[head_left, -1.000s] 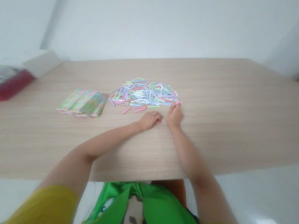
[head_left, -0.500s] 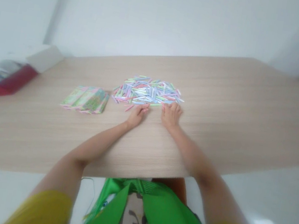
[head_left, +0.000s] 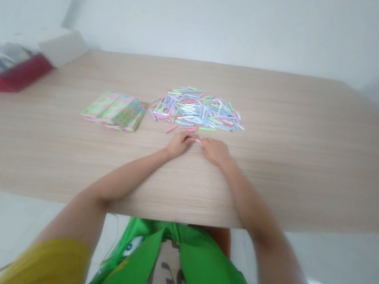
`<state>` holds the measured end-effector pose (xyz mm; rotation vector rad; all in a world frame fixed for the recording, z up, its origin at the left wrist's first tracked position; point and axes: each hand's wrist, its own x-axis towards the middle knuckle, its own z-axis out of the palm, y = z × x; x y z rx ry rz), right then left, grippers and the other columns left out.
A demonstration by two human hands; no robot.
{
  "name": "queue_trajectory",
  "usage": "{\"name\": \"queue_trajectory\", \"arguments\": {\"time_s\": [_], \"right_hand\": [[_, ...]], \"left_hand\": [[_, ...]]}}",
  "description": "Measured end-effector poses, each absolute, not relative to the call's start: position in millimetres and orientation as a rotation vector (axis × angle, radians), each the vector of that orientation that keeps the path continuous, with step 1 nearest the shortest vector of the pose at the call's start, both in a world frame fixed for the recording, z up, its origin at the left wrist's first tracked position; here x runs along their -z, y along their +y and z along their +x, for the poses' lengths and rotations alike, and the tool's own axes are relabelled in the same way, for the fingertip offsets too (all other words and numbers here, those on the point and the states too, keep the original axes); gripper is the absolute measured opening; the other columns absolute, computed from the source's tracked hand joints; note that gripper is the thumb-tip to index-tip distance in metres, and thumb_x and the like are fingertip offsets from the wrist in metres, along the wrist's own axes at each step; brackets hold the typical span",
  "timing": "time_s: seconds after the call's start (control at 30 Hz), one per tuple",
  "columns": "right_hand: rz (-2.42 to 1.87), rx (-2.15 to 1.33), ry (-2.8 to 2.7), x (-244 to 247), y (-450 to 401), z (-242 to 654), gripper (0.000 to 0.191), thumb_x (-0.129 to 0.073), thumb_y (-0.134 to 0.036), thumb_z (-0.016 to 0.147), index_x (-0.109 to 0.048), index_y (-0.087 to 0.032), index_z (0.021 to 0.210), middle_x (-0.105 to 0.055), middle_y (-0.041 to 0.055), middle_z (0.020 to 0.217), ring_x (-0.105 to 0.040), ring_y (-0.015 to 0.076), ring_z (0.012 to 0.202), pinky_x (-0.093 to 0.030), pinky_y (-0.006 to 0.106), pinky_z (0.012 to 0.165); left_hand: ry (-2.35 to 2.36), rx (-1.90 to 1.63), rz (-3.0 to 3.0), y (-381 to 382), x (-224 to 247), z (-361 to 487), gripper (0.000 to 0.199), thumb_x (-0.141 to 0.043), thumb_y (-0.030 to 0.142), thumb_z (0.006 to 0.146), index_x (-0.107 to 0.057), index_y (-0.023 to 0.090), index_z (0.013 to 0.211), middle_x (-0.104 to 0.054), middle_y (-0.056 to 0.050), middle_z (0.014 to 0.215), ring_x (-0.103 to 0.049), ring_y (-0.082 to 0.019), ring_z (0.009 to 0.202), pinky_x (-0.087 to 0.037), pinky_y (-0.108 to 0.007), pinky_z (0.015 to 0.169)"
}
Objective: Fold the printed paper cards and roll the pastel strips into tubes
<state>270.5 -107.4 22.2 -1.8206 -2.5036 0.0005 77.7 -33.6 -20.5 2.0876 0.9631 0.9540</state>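
Note:
A slim pink pen-like stick (head_left: 198, 141) spans the gap between my two hands, just above or on the tabletop. My left hand (head_left: 179, 143) has its fingers closed at the stick's left end. The other end sits in the closed fingertips of my right hand (head_left: 216, 152). Right beyond my hands spreads a pile of pastel pen-like sticks (head_left: 202, 111) in pink, blue, green, purple and white. A few pink ones lie loose at its near edge. The exact kind of stick is too small and blurred to tell.
Left of the pile lie several flat green-and-pink printed packets (head_left: 113, 111), overlapping each other. An open red-and-white box (head_left: 30, 71) with items inside stands at the table's far left. The wooden table (head_left: 312, 148) reaches back to a white wall.
My hands have come closer together and slightly back from the pile, and a pink stick now shows between them. The view has tilted a little.

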Motion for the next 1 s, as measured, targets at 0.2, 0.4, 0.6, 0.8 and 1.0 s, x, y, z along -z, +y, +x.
{"name": "queue_trajectory", "arguments": {"time_s": [0.2, 0.4, 0.6, 0.8, 1.0], "right_hand": [[-1.81, 0.021, -2.501, -20.5, -105.6, 271.6, 0.043, -0.024, -0.039, 0.105, -0.057, -0.02, 0.124, -0.069, 0.013, 0.123, -0.067, 0.0277, 0.106, -0.047, 0.035, 0.084], [-1.832, 0.033, -2.477, -16.5, -103.5, 272.8, 0.046, -0.022, -0.04, 0.105, -0.057, -0.019, 0.124, -0.069, 0.0133, 0.123, -0.067, 0.0281, 0.107, -0.048, 0.036, 0.085], [-1.845, 0.01, -2.47, -11.8, -101.9, 273.2, 0.05, -0.019, -0.041, 0.105, -0.056, -0.019, 0.13, -0.068, 0.0142, 0.127, -0.065, 0.0276, 0.113, -0.047, 0.037, 0.091], [-1.832, -0.013, -2.455, -12.9, -102.1, 273.1, 0.052, -0.019, -0.043, 0.105, -0.055, -0.019, 0.133, -0.068, 0.0145, 0.127, -0.065, 0.0269, 0.115, -0.046, 0.036, 0.092], [-1.853, -0.011, -2.414, -17.2, -105.1, 271.6, 0.05, -0.019, -0.04, 0.105, -0.054, -0.018, 0.133, -0.07, 0.0147, 0.124, -0.067, 0.0265, 0.109, -0.047, 0.035, 0.089]], "left_hand": [[0.87, -1.014, 2.07, -31.5, 23.7, 76.3, 0.031, -0.056, 0.025, 0.09, -0.069, 0.014, 0.116, -0.07, -0.013, 0.123, -0.066, -0.024, 0.105, -0.05, -0.042, 0.099], [0.726, -1.048, 2.099, -23.1, 30.3, 74.7, 0.036, -0.052, 0.033, 0.095, -0.071, 0.019, 0.122, -0.068, -0.011, 0.131, -0.058, -0.025, 0.129, -0.039, -0.046, 0.115], [0.694, -0.97, 2.139, -24.1, 26.7, 74.5, 0.039, -0.052, 0.038, 0.095, -0.07, 0.022, 0.126, -0.068, -0.008, 0.131, -0.056, -0.025, 0.132, -0.038, -0.045, 0.117], [0.697, -0.932, 2.093, -29.3, 15.3, 74.4, 0.028, -0.058, 0.033, 0.092, -0.076, 0.024, 0.111, -0.074, -0.007, 0.12, -0.062, -0.026, 0.123, -0.038, -0.046, 0.116], [0.789, -0.957, 2.09, -32.4, 10.4, 77.8, 0.021, -0.06, 0.02, 0.086, -0.076, 0.022, 0.099, -0.074, -0.009, 0.111, -0.064, -0.026, 0.113, -0.041, -0.044, 0.109]]}}
